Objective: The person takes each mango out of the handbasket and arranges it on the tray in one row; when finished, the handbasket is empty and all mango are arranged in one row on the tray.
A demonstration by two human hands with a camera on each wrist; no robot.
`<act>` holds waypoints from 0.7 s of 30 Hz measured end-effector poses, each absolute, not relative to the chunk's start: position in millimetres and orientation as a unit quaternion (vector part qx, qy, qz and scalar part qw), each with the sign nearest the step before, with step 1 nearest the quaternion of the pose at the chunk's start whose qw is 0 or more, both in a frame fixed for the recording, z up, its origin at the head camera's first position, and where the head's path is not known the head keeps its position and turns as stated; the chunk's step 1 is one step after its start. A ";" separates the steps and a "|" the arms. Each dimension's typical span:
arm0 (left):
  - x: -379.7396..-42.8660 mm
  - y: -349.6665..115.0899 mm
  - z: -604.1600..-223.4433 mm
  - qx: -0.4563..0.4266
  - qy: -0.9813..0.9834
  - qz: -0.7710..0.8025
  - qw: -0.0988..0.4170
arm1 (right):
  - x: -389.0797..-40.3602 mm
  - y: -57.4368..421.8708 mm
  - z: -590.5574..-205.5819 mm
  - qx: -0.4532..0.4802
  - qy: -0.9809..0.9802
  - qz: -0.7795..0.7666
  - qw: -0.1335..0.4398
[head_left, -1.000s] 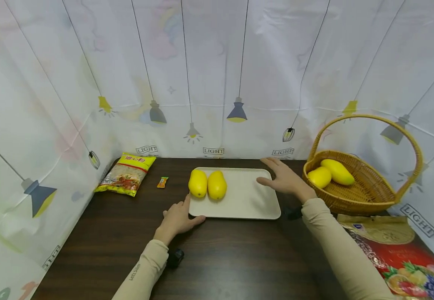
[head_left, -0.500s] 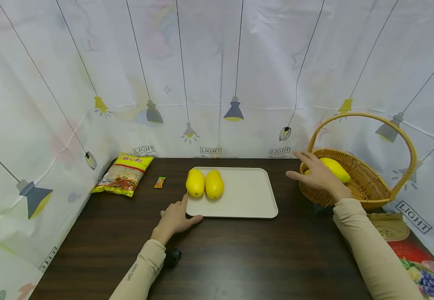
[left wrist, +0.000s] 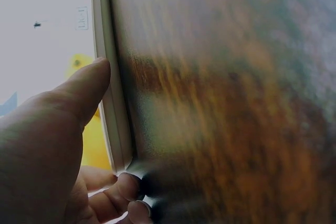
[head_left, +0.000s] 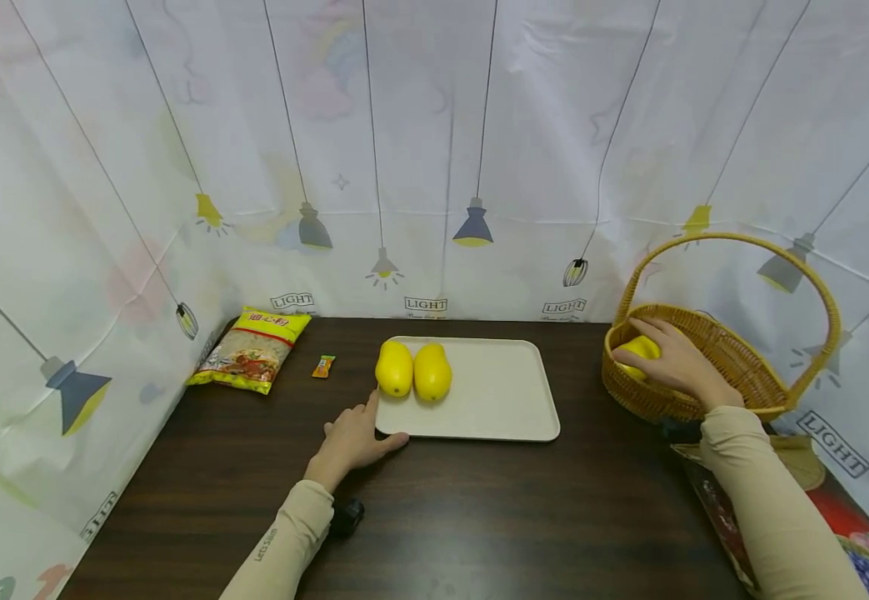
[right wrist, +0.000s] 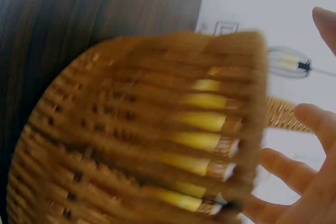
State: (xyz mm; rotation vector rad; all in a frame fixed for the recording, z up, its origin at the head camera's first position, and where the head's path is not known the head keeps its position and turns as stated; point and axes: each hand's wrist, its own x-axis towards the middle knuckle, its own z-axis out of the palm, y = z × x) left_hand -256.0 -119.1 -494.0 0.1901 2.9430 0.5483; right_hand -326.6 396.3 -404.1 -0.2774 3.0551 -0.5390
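Note:
On the left half of the cream tray [head_left: 505, 392] lie two yellow mangoes, a left mango [head_left: 394, 368] and a right mango [head_left: 432, 372], side by side. My left hand [head_left: 352, 437] touches the tray's near left corner, its fingers and thumb extended along the edges. Over the wicker basket [head_left: 734, 354], my right hand [head_left: 670, 362] reaches down with thumb and fingers apart, on either side of a yellow mango [head_left: 638, 358]. Most of the basket's contents are hidden under that hand. Yellow also shows through the weave of the basket [right wrist: 105, 129] in the right wrist view.
A plastic food bag [head_left: 254, 348] and a small orange wrapped sweet [head_left: 323, 367] lie at the back left. The basket's tall arched handle [head_left: 741, 237] rises beside the right hand. A red printed bag [head_left: 842, 508] lies partly beneath the right forearm.
My right hand has moved rightward from above the tray's right end, into the basket over the mangoes. My left hand has stayed at the tray corner.

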 end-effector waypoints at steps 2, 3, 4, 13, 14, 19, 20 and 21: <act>-255.4 -119.0 -493.5 0.062 0.978 0.186 0.070 | -328.8 401.6 -405.4 -0.086 0.983 -0.163 0.024; -255.3 -118.9 -493.2 0.061 0.978 0.188 0.070 | -330.0 404.0 -406.0 -0.085 0.984 -0.157 0.029; -255.3 -118.9 -493.1 0.061 0.977 0.190 0.070 | -331.3 406.5 -406.6 -0.084 0.985 -0.150 0.034; -257.2 -119.5 -494.8 0.057 0.978 0.187 0.071 | -345.0 419.6 -419.7 -0.093 0.985 -0.139 0.054; -257.6 -119.6 -495.2 0.058 0.978 0.187 0.070 | -345.9 420.3 -421.0 -0.093 0.985 -0.139 0.054; -259.4 -120.9 -498.4 0.063 0.978 0.187 0.066 | -349.5 422.1 -424.9 -0.092 0.985 -0.139 0.053; -259.3 -121.1 -498.8 0.063 0.978 0.187 0.066 | -350.6 422.4 -425.6 -0.092 0.985 -0.139 0.054; -259.1 -121.5 -498.9 0.063 0.978 0.187 0.065 | -351.8 422.2 -426.3 -0.093 0.985 -0.138 0.053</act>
